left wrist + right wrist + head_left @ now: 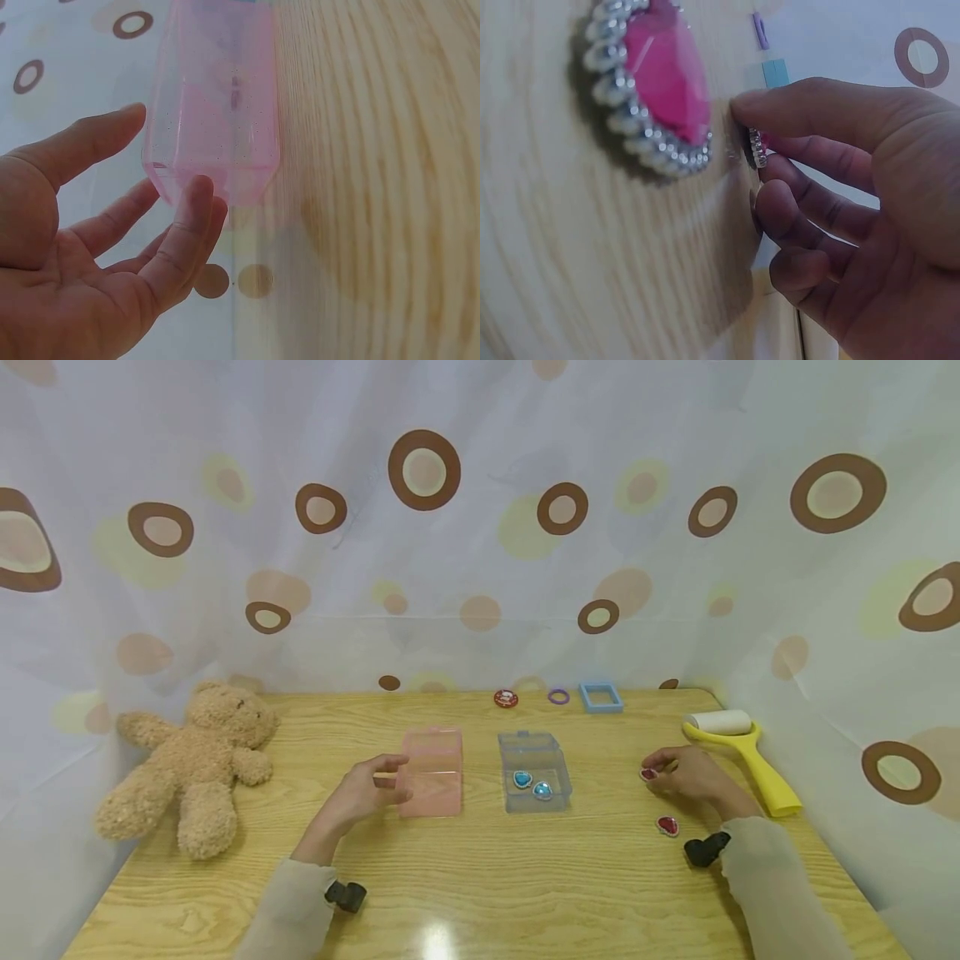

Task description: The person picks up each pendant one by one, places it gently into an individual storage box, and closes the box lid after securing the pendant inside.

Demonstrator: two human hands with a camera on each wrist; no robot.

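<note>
My left hand [367, 791] is beside the pink see-through plastic box [431, 793], its fingers loosely bent and apart. In the left wrist view the fingertips [196, 191] are near the end of that box; whether they touch it I cannot tell. My right hand [688, 772] pinches a red heart-shaped gem [648, 773] with a silvery beaded rim, low at the table; fingers partly hide it. A second red heart gem [667, 826] lies nearer to me, large in the right wrist view. Two blue heart gems [522, 779] rest in the open grey-blue see-through box [566, 781].
A teddy bear [198, 760] lies at the left. Along the back are a red round badge [506, 698], a purple ring [558, 689] and a light blue square frame [617, 701]. A yellow-handled lint roller [772, 779] lies by the right edge. Patterned cloth [480, 560] surrounds the table.
</note>
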